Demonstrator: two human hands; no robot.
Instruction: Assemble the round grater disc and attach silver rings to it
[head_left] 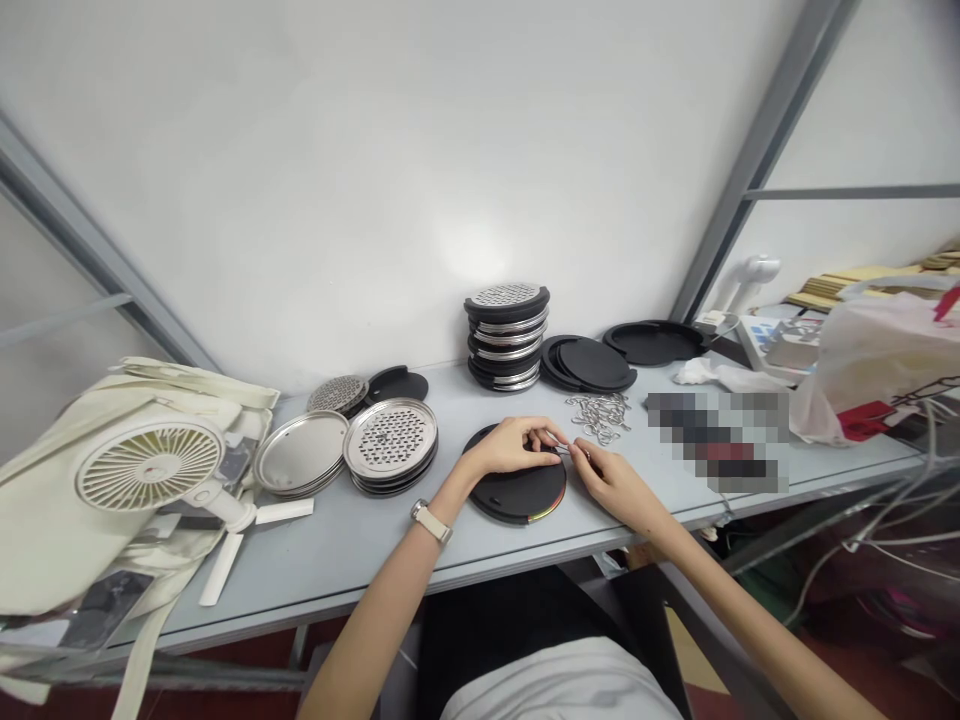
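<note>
Black disc (525, 492): lies flat on the grey table (315, 550) near its front edge, below the hands. A multicoloured strip (546, 513) shows on its lower right rim.

Left hand (510, 447): positioned over the upper part of the black disc, palm down. Thumb and forefinger are nearly closed, with a thin metal clip (562, 447) between their tips; the other fingers are curled. A watch (433, 522) with a light strap is on the wrist.

Right hand (611, 485): positioned at the right rim of the disc. Thumb and forefinger are pinched together on the other end of the clip. The clip is partly hidden by the fingers, so its full shape cannot be told.

Clip pile (600, 415): loose on the table, beyond the right hand.

Tall stack (508, 340): black and metal discs in layers, standing near the wall, with a perforated disc on top. To its right lie overlapping black lids (596, 362) and, farther right, a shallow black tray (652, 342).

Grater stack (390, 440): left of the black disc. Plain metal discs (301, 452) are just beside it on the left.

White fan (154, 465): at the far left, by a cream bag (60, 540).
</note>
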